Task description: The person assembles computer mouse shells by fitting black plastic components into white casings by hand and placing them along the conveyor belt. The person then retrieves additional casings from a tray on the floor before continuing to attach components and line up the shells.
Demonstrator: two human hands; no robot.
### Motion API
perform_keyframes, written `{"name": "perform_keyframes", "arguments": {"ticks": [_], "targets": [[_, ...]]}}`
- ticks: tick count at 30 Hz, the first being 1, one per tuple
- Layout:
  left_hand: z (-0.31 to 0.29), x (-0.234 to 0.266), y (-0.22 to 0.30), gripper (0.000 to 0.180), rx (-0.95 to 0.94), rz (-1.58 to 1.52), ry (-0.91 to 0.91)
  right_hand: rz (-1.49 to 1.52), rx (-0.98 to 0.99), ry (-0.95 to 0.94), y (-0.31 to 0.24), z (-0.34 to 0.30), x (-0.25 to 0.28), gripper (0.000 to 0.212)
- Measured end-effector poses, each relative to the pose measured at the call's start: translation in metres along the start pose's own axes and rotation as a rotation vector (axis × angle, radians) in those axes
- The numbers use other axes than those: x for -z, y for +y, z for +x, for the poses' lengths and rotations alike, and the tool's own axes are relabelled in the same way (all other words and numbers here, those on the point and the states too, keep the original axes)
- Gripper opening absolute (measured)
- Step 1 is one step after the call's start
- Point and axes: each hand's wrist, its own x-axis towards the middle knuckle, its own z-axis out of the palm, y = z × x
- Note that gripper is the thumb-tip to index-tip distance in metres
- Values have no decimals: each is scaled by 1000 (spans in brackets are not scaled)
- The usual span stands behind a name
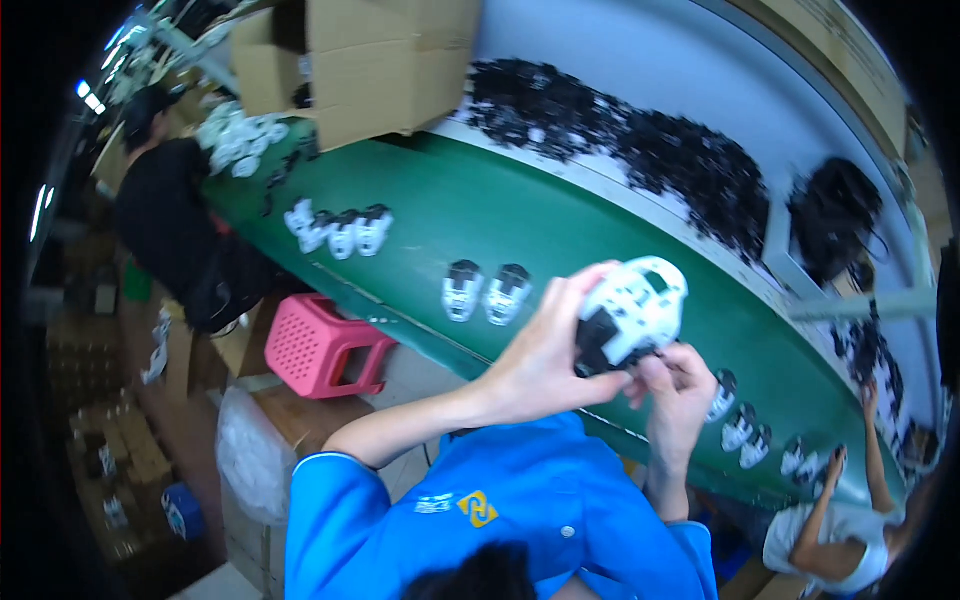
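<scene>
My left hand grips a white oval plastic shell with a black panel at its lower left, raised above the green bench. Its cut-outs and small fittings face me. At the shell's lower edge, my right hand is closed in a pinch; whatever lies between those fingertips is too small to make out. Two similar white-and-black shells, a left one and a right one, lie on the bench to the left of my hands.
The long green bench carries more shells at left and others at right. Black parts heap on a ledge behind. A cardboard box and pink stool are at left. One person sits at far left, another at lower right.
</scene>
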Motion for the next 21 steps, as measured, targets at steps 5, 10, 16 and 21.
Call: {"name": "perform_keyframes", "arguments": {"ticks": [5, 10, 16, 21], "targets": [[-4, 5, 18, 97, 100, 60, -60, 96, -16, -80, -1, 0, 6, 9], [-4, 4, 18, 99, 71, 15, -101, 50, 67, -52, 0, -1, 7, 17], [-8, 5, -1, 106, 35, -138, -106, 172, -112, -112, -3, 2, -3, 14], [1, 2, 8, 104, 173, -409, -209, 224, -35, -85, 1, 3, -3, 10]]}}
